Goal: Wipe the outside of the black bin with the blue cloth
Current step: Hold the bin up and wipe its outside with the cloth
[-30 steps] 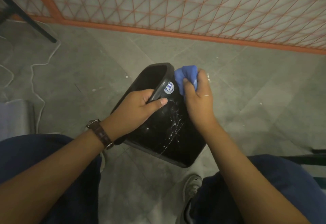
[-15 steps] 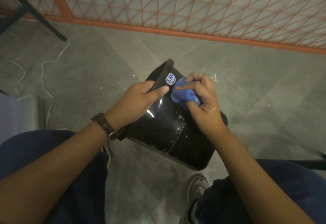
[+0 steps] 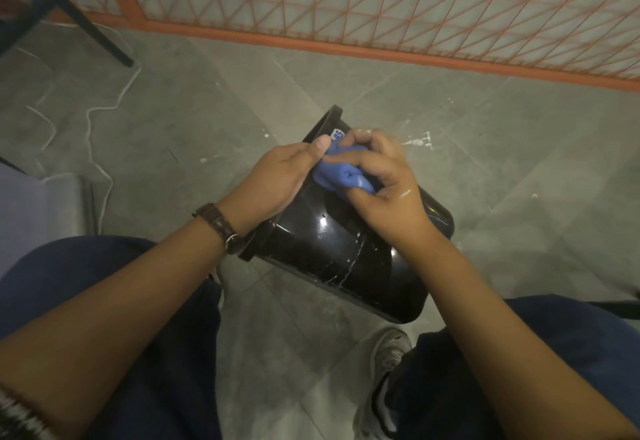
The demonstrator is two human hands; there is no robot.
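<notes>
Mid-wipe: the black bin (image 3: 329, 252) is tipped sideways over the floor (image 3: 194, 100), left hand (image 3: 280, 176) gripping its rim, right hand (image 3: 384, 183) clutching the bunched blue cloth (image 3: 341, 176) against the wall near the rim; next, likely, strokes toward the streaked base

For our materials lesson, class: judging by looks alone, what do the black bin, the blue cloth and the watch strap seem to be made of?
Black bin: probably moulded plastic, glossy; it shows a sharp light glint and pale streaks.
Blue cloth: soft fabric, perhaps microfibre, matt; it bunches in rounded folds.
Watch strap: brown, likely leather or imitation, with a slight sheen.
</notes>
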